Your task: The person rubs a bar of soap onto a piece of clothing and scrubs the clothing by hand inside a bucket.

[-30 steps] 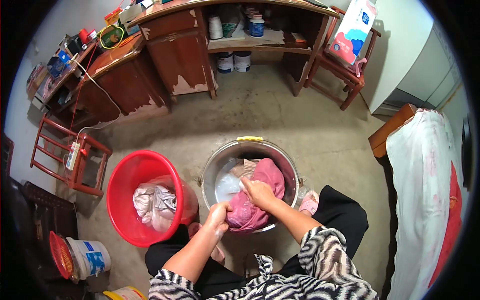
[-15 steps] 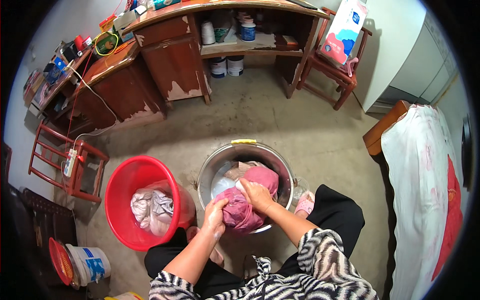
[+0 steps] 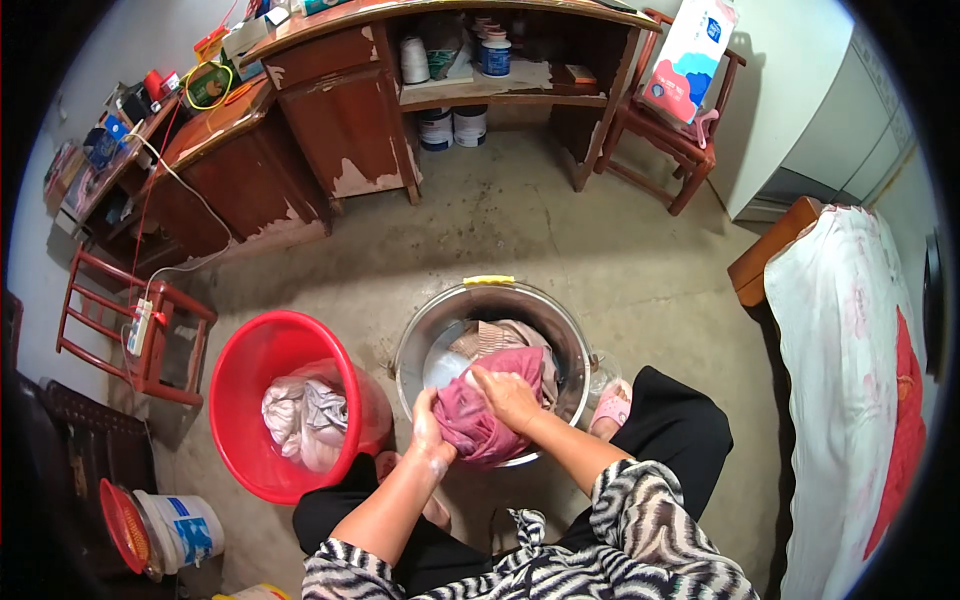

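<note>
A wet pink garment is bunched over the near rim of a round metal basin. My left hand is closed around the garment's left edge. On top of the cloth lies my right hand, its fingers curled around a small white bar of soap, mostly hidden by the hand. Beige and striped clothes sit deeper in the basin, beside whitish water. A yellow grip marks the far rim.
Left of the basin stands a red tub with pale wet clothes inside. A red wooden chair carries a power strip. Ahead is a worn brown desk; a bed lies to the right. My feet flank the basin.
The pink garment has been spread flatter and drawn nearer, so more beige cloth shows behind it. My right hand has slid slightly left and downward over it; my left hand shifted slightly left.
</note>
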Available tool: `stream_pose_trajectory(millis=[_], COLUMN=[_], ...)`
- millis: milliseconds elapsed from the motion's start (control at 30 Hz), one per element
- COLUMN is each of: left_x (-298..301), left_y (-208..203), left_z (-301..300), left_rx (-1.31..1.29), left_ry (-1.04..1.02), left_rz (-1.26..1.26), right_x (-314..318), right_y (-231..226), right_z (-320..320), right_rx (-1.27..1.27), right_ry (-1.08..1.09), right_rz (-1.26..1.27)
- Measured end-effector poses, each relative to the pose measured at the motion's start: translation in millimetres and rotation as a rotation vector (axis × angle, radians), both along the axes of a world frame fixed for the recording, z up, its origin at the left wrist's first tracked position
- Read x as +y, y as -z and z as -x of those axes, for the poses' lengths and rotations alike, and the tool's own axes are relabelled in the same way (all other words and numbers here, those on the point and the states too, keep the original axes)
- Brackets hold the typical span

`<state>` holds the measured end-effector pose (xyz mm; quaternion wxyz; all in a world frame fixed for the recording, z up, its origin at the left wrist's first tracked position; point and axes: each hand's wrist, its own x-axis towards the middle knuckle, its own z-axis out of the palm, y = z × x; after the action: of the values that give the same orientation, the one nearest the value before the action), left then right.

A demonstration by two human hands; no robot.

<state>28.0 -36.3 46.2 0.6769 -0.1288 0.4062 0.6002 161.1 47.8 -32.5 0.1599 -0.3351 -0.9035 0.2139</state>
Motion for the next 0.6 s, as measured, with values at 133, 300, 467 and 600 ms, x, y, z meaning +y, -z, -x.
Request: stream_pose_trajectory(millis=[133,300,467,600], left_x=[-2,-10,-17,-15], left_y=[-13,-44,-53,-62], left_z=[-11,-8,-2,4], left_rx=[0.131,0.336,0.583,0.647], left_ry=[0.292,0.426,0.798,0.918], left_rz=[0.017,-0.011,-0.246,-0.303], right_x=[23,52,87,90], right_y=[10,-16,-4,5], right_z=[-15,-19,-23,-27], right_rx=[-0.146,0.130,0.317,0.192], right_ry=[0.127,0.470,0.460,0.351], right_rz=[-0.128,0.136,0.249,0.295])
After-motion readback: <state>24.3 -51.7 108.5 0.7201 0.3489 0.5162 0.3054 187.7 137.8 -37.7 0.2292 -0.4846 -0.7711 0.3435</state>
